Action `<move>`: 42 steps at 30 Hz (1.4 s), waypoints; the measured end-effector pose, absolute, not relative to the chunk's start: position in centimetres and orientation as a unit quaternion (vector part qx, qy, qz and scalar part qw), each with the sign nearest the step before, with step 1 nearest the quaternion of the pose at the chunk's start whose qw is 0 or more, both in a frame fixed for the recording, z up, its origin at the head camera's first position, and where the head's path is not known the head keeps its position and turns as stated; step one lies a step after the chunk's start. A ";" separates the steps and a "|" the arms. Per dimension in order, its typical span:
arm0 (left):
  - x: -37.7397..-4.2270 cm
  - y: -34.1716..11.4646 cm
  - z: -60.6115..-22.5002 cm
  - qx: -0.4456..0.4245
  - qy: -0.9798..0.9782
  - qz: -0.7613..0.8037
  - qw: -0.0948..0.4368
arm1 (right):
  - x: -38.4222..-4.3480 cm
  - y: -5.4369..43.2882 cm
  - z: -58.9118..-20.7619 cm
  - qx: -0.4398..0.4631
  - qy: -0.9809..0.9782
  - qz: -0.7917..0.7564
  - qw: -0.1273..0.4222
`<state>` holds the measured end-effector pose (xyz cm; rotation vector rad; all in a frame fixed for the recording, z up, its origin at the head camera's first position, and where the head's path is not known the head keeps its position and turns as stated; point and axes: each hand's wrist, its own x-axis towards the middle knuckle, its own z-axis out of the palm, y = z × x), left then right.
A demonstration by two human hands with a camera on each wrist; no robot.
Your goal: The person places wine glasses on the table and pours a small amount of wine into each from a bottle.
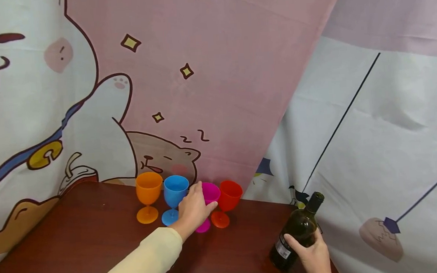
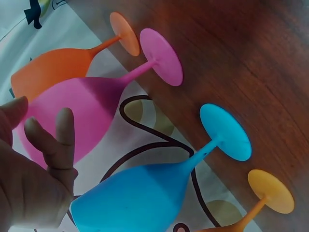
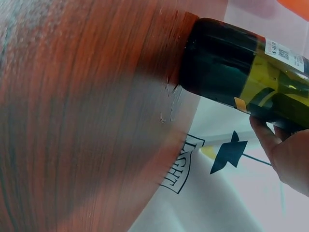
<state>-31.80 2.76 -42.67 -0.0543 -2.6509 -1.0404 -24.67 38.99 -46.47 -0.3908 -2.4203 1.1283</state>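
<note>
At the row of goblets, my left hand is by the magenta goblet, thumb and fingers apart. From the left wrist, its fingertips overlap the bowl of that pink goblet. Beside it stand a blue goblet on the left and a red-orange goblet on the right. A yellow-orange goblet is at the row's left end. My right hand grips a dark green wine bottle around its body. The bottle's white label shows, and its base is right at the tabletop.
The brown wooden table ends at a hanging cloth printed with cartoon animals, close behind the goblets. More of the pale cloth hangs right beside the bottle and my right hand.
</note>
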 end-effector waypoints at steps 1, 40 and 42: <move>-32.0 2.8 -42.6 -0.016 -0.921 -0.361 0.147 | -24.7 39.0 -46.4 -0.141 -0.875 0.409 0.218; -34.7 9.1 -40.0 -0.098 -0.928 -0.350 0.087 | -24.8 39.2 -46.6 -0.131 -0.873 0.422 0.207; -34.9 9.2 -40.0 -0.096 -0.930 -0.344 0.085 | -24.8 39.2 -46.6 -0.131 -0.874 0.420 0.208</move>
